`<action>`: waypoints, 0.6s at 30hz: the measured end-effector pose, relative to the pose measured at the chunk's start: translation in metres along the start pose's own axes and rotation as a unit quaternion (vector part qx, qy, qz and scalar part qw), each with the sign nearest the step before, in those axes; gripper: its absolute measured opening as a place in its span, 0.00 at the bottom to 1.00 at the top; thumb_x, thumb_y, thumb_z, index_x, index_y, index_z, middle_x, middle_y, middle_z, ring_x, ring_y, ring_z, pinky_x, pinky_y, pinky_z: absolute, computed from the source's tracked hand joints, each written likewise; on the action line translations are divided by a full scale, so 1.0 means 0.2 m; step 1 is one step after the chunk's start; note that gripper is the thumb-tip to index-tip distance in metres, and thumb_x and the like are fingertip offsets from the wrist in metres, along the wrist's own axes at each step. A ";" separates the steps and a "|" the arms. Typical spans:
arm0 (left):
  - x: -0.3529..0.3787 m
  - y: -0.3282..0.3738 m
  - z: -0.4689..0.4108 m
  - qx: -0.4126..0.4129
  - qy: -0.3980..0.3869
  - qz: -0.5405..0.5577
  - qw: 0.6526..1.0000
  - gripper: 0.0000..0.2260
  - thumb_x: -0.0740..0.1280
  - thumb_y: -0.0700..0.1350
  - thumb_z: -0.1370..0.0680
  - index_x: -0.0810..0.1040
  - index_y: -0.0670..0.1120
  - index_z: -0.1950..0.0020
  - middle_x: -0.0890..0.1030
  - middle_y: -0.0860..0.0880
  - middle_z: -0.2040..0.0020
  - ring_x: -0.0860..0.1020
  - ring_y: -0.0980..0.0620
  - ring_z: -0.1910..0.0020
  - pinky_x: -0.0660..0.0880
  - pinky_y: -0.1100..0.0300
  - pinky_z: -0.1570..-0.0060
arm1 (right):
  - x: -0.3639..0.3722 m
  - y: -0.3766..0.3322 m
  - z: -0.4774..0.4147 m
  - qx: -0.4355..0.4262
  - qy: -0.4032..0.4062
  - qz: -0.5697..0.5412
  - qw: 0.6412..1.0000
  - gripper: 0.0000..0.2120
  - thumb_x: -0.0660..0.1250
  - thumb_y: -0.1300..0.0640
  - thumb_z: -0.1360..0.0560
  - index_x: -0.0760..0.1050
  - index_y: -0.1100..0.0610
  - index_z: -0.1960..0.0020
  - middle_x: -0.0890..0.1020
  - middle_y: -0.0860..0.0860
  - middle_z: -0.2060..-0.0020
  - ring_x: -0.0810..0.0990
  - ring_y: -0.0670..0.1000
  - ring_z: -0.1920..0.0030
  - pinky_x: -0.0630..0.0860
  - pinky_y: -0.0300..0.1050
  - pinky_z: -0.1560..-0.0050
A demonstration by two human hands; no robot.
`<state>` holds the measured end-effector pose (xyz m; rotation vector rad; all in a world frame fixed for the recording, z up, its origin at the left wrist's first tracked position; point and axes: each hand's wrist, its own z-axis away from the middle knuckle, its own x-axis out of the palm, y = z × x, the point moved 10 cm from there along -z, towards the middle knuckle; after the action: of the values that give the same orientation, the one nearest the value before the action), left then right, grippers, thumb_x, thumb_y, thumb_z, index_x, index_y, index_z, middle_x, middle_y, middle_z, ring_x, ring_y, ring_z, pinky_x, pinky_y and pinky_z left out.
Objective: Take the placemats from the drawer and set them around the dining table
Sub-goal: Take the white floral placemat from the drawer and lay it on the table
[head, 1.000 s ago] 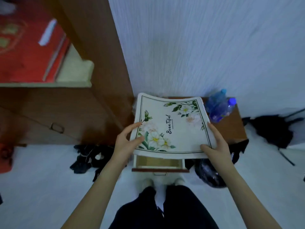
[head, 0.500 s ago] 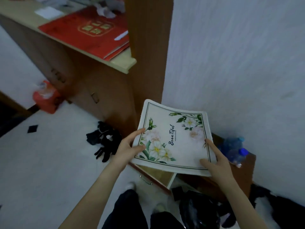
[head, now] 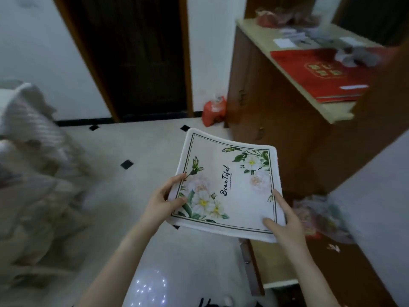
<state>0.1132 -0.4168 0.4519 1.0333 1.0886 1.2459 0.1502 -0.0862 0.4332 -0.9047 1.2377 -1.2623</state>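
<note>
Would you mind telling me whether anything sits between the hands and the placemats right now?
Nothing does: the left hand and right hand already grip the placemats by their near corners. The dining table cannot be identified in this view, so that route cannot be judged.

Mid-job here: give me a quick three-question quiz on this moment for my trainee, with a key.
1. True or false: both hands grip the placemat.
2. Multiple choice: the drawer below the placemat is A) open, B) shut, C) removed.
3. Fill in: the red folder lies on top of the ____.

Key:
1. True: the left hand holds the near left edge and the right hand the near right corner.
2. A: its front stands pulled out, the inside showing.
3. Cabinet, on its pale top.
</note>
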 end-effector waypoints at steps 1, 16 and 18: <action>-0.14 -0.05 0.09 -0.005 0.034 0.009 0.999 0.27 0.69 0.30 0.27 0.79 0.58 0.38 0.81 0.53 0.41 0.83 0.52 0.48 0.82 0.55 0.50 | 0.13 -0.01 0.01 -0.007 -0.030 0.013 0.999 0.39 0.70 0.72 0.28 0.70 0.32 0.34 0.74 0.36 0.35 0.76 0.34 0.41 0.74 0.31 0.43; -1.87 -0.62 2.20 -0.052 0.456 0.094 0.883 0.27 0.68 0.27 0.28 0.77 0.50 0.34 0.83 0.48 0.43 0.83 0.48 0.47 0.82 0.55 0.51 | 2.30 -0.16 1.13 -0.086 -0.406 0.105 0.904 0.38 0.67 0.72 0.32 0.71 0.40 0.30 0.75 0.39 0.35 0.73 0.28 0.44 0.78 0.29 0.51; -2.02 -0.67 2.41 -0.053 0.496 0.109 0.860 0.27 0.68 0.27 0.28 0.77 0.51 0.34 0.84 0.49 0.44 0.83 0.50 0.49 0.82 0.57 0.53 | 2.54 -0.20 1.29 -0.089 -0.443 0.098 0.887 0.38 0.67 0.72 0.31 0.72 0.37 0.31 0.77 0.34 0.38 0.71 0.33 0.46 0.73 0.40 0.48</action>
<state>0.6056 -0.8295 0.4328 0.3743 1.6587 2.0966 0.3376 -0.6246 0.4304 -1.2576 0.6721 -0.4463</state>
